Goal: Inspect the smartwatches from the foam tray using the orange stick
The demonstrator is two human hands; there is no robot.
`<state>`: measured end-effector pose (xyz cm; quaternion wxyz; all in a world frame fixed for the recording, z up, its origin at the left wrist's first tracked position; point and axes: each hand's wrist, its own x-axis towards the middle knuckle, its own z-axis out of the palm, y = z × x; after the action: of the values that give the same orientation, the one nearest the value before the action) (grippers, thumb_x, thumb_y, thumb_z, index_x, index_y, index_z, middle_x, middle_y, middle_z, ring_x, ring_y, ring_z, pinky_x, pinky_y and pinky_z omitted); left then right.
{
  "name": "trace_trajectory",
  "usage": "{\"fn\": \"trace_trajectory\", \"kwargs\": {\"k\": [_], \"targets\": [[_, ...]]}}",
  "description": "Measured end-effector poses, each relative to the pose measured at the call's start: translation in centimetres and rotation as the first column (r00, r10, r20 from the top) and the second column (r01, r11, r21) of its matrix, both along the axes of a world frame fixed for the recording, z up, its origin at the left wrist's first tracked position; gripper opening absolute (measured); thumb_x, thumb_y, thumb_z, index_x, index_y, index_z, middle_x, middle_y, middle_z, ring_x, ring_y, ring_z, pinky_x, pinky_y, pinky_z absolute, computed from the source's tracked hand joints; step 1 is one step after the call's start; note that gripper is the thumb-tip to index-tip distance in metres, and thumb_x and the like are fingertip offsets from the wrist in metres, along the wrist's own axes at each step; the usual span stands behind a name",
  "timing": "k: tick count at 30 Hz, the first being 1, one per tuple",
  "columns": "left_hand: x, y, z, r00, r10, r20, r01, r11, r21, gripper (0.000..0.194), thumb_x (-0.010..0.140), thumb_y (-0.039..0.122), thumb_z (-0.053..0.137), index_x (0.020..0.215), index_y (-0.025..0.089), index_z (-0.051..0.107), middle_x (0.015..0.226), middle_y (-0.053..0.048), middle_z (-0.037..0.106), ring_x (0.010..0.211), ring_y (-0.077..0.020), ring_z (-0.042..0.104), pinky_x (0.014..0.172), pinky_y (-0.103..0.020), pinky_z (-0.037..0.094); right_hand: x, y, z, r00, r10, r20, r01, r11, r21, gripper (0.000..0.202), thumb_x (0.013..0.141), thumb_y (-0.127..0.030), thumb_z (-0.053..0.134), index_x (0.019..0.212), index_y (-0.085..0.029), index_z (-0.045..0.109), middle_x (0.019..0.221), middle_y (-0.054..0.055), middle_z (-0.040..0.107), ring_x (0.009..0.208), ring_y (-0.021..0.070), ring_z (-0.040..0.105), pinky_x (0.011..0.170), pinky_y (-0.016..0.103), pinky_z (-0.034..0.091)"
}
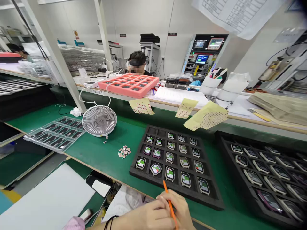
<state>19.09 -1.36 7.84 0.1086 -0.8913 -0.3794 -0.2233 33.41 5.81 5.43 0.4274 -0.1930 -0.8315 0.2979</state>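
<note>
My left hand (148,214), with a black band at its wrist, reaches in from the bottom and presses its fingers against my right hand; what they hold, if anything, is hidden. My right hand (178,206) grips an orange pen-like tool (171,207), whose tip points up at the near edge of a black foam tray (208,200). Square watch faces with lit green and white screens sit in the tray's compartments. One watch (155,168) lies tilted in the front row. Small silvery-brown pieces (124,151) lie in a pile on the green mat, left of the tray.
A second black watch tray (222,153) stands at the right. On the left are a round fan (100,120) and a clear plastic tray (59,147) of dark parts. The shelf holds a pink foam tray (144,93), with yellow sheets (208,115) hanging below. A person sits beyond.
</note>
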Motion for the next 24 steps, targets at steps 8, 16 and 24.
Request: {"fn": "trace_trajectory", "kwargs": {"k": [8,16,24], "targets": [[-2.6,6.1,3.2,0.948,0.037,0.317,-0.028,0.999,-0.034,0.021,0.095,0.016,0.045,0.11,0.015,0.059,0.091,-0.006,0.069,0.083,-0.0149,0.062,0.072,-0.029,0.047,4.5,7.3,2.2,0.953,-0.277,0.118,0.301,0.902,-0.309,0.044,0.099,-0.046,0.034,0.085,-0.021,0.067,0.077,0.006,0.075,0.067,0.0193,0.073,0.066,0.026,0.058],[-4.0,23.7,3.4,0.916,0.398,0.057,-0.323,0.813,-0.485,0.033,0.091,0.01,0.044,0.12,0.014,0.057,0.12,-0.011,0.063,0.116,-0.0213,0.054,0.103,-0.035,0.044,0.6,21.8,4.8,0.762,-0.421,0.493,0.575,0.79,-0.214,0.015,0.092,-0.028,0.045,0.091,-0.019,0.056,0.092,0.012,0.071,0.088,0.0251,0.068,0.082,0.034,0.049],[-3.6,30.1,2.5,0.87,0.441,-0.22,-0.478,0.646,-0.595,0.035,0.091,0.033,0.06,0.121,0.015,0.057,0.124,-0.01,0.058,0.111,-0.0249,0.058,0.092,-0.047,0.051,-1.6,27.2,2.6,0.642,-0.442,0.626,0.68,0.706,-0.198,0.011,0.084,-0.015,0.052,0.093,-0.013,0.059,0.093,0.019,0.071,0.092,0.0295,0.068,0.076,0.033,0.046]]}}
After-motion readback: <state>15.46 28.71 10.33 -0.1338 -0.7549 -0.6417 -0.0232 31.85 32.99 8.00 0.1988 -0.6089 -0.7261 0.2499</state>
